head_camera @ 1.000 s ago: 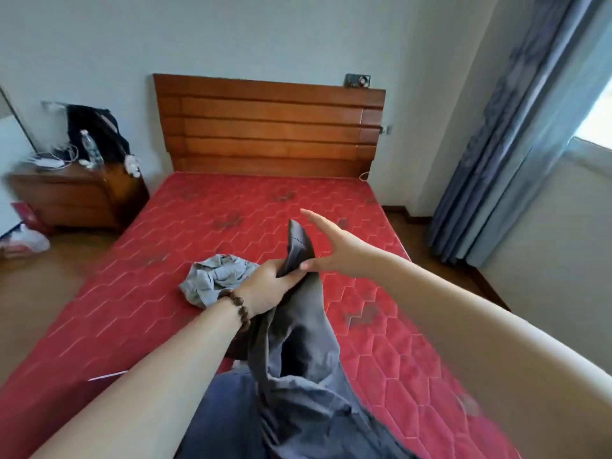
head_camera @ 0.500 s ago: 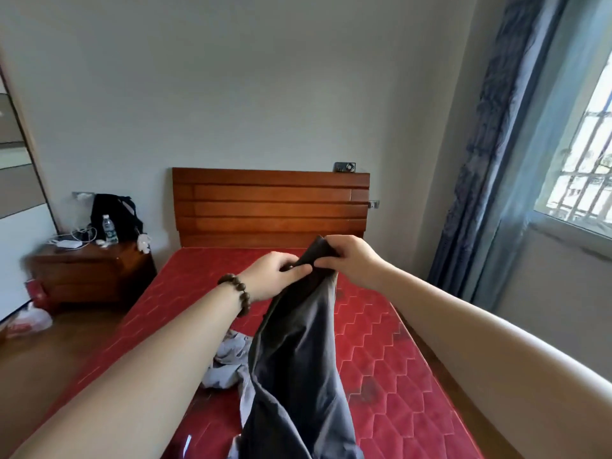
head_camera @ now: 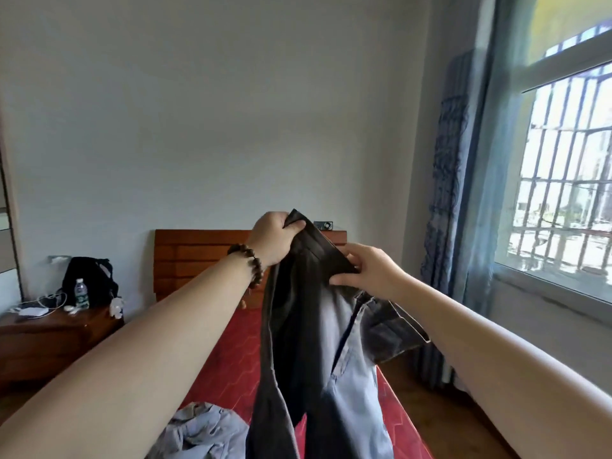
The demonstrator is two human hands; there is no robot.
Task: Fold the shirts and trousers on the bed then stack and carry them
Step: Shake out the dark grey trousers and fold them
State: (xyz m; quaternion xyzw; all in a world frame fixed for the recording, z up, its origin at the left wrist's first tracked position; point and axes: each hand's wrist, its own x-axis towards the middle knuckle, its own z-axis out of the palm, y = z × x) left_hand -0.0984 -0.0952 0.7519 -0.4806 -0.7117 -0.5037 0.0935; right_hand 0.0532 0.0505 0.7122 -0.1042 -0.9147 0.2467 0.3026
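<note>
Dark grey trousers point(head_camera: 318, 342) held up in the air over the bed point(head_camera: 225, 376), waistband at the top, legs hanging down out of frame at 6 o'clock. Left hand point(head_camera: 275, 238) grips one waistband end, fingers curled tight round the cloth, at about 11 o'clock from the garment's middle. Right hand point(head_camera: 367, 276) pinches the waistband lower down at 1 o'clock, thumb under, fingers on top, clamped on the fabric. Fly flap hangs open toward 3 o'clock. Crumpled pale grey shirt point(head_camera: 202, 432) lies on the red mattress at 7 o'clock, not yet folded.

Handling guess: trousers look soft and limp, medium weight, no stiffness except the waistband and seams; not slippery, not fragile. Legs will swing and twist if moved fast. Best holds are the two waistband ends, pulled apart to flatten, then legs matched seam to seam and laid on the bed. Grabbing mid-leg would likely bunch it.

Nightstand point(head_camera: 49, 339) with bottle point(head_camera: 81, 293) at 9 o'clock; window at 3 o'clock.
</note>
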